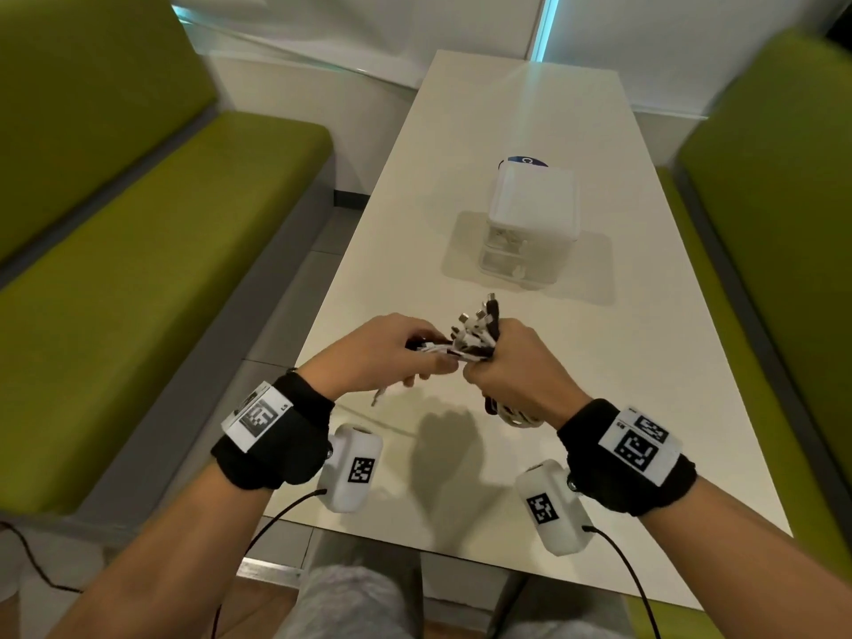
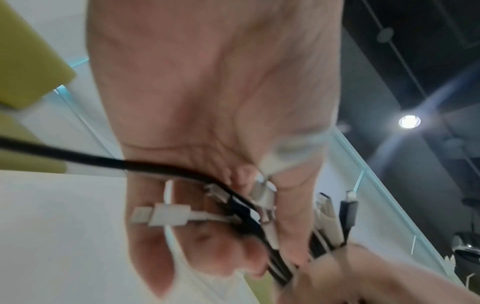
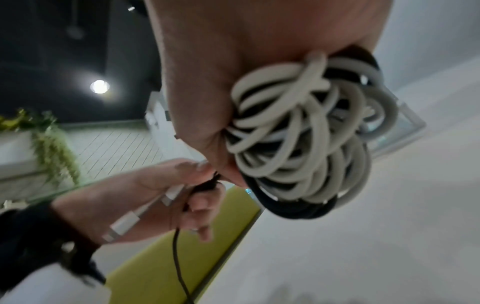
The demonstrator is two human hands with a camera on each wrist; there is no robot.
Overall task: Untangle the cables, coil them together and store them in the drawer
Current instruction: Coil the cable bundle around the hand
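A bundle of white and black cables (image 1: 475, 336) is held between both hands above the near half of the white table (image 1: 507, 117). My right hand (image 1: 507, 366) grips the coil (image 3: 298, 131); its loops hang below the fist and several plug ends (image 1: 482, 315) stick up above it. My left hand (image 1: 392, 352) pinches the loose cable ends (image 2: 179, 215) beside the right fist. One white plug (image 1: 380, 398) dangles under the left hand. The small white drawer unit (image 1: 530, 219) stands further back on the table, with its clear drawers pushed in.
Green upholstered benches (image 1: 152, 251) run along both sides of the table; the right bench (image 1: 765, 177) is close to the table edge. A white wall panel (image 1: 350, 20) closes the far end. My knees (image 1: 350, 601) are under the near table edge.
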